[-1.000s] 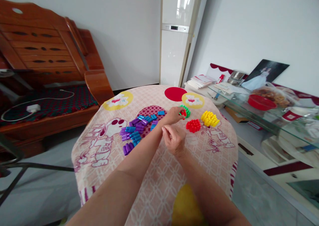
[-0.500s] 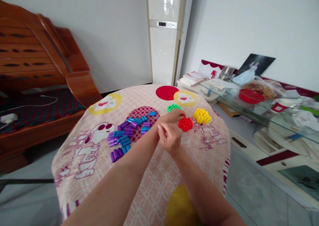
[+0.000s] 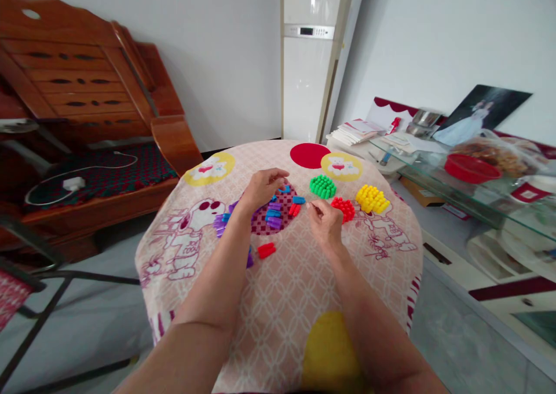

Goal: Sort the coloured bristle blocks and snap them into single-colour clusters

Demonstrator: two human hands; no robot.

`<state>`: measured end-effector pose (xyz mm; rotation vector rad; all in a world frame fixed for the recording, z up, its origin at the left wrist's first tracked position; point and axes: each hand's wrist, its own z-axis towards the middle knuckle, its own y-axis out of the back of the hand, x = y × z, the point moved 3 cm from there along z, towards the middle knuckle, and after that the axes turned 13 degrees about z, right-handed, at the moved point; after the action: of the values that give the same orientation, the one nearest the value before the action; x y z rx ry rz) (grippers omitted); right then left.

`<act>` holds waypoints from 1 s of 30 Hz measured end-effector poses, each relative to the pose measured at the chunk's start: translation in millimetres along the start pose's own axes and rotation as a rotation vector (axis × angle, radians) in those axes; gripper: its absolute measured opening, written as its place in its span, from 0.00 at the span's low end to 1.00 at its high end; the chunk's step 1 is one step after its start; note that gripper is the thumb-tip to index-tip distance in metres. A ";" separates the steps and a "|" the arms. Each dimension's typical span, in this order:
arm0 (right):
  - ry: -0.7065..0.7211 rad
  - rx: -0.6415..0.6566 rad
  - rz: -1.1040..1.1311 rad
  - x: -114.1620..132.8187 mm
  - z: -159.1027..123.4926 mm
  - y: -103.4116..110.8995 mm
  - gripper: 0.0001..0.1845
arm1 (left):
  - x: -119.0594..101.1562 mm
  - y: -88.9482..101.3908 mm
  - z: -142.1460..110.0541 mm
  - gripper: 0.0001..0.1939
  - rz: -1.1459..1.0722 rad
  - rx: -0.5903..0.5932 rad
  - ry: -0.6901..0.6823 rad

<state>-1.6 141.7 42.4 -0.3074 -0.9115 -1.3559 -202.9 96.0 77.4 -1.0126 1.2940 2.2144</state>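
Head view, only one. Left hand: fingers bent, reaching right over the heap, a blue piece right by the tips. Can't tell if it's gripped. Right hand: thumb and index look close together; can't tell if anything is pinched.

Just left of the right fingertips: red pair, with a small blue piece just beyond it. Purple pieces lie nearer the person than the left fingertips, mixed with blue; more sit behind the left forearm, partly hidden. Lone red piece is nearer the person than both hands, beside that forearm.

Green pile is just beyond the right fingers, red pile just right of them, yellow pile farther right.

Risks, my read: right knuckles are close to the red pile, so a sideways swing could knock it apart. Left wrist or forearm dropping could drag the pieces under it. Crowded small parts make a double pick or wrong colour likely. Cloth looks soft; a dragging forearm could ruck it and shift everything.
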 end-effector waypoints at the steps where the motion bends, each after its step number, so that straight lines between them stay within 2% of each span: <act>1: -0.026 0.063 0.016 -0.1 -1.9 -4.8 0.15 | 10.2 13.4 -5.8 0.16 -0.044 -0.057 0.066; 4: -0.036 0.328 0.042 9.6 -13.6 -26.8 0.10 | 39.1 45.9 -19.0 0.13 -0.126 -0.249 0.241; 6: -0.004 0.541 -0.001 20.6 -24.5 -42.6 0.06 | 54.9 59.7 -24.5 0.12 -0.174 -0.359 0.323; 7: 0.018 0.646 -0.039 25.9 -30.0 -49.3 0.03 | 61.5 64.0 -26.6 0.11 -0.205 -0.400 0.356; 9: 0.066 0.819 -0.116 33.7 -39.7 -58.9 0.06 | 72.5 67.3 -29.6 0.10 -0.275 -0.441 0.415; 12: 0.101 0.923 -0.152 36.3 -47.1 -64.5 0.09 | 84.5 64.7 -32.4 0.09 -0.348 -0.455 0.488; 14: 0.062 0.885 -0.127 32.0 -46.8 -64.2 0.08 | 90.4 62.3 -33.4 0.09 -0.371 -0.457 0.518; 17: -0.055 0.759 -0.050 20.6 -40.8 -58.8 0.03 | 97.5 60.5 -34.3 0.09 -0.397 -0.463 0.530; 20: -0.139 0.615 0.034 9.9 -29.5 -47.0 0.06 | 103.8 58.8 -35.1 0.08 -0.423 -0.461 0.533; 25: -0.152 0.362 0.117 -4.2 -6.1 -17.7 0.09 | 111.4 53.4 -36.3 0.07 -0.436 -0.421 0.559; 30: -0.189 0.052 -0.013 -29.3 12.3 19.6 0.08 | 111.8 51.8 -37.1 0.07 -0.427 -0.423 0.575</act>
<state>13.4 175.1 35.3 -0.3950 -1.1059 -1.3278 -295.8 34.4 13.0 -1.9832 0.6888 1.9565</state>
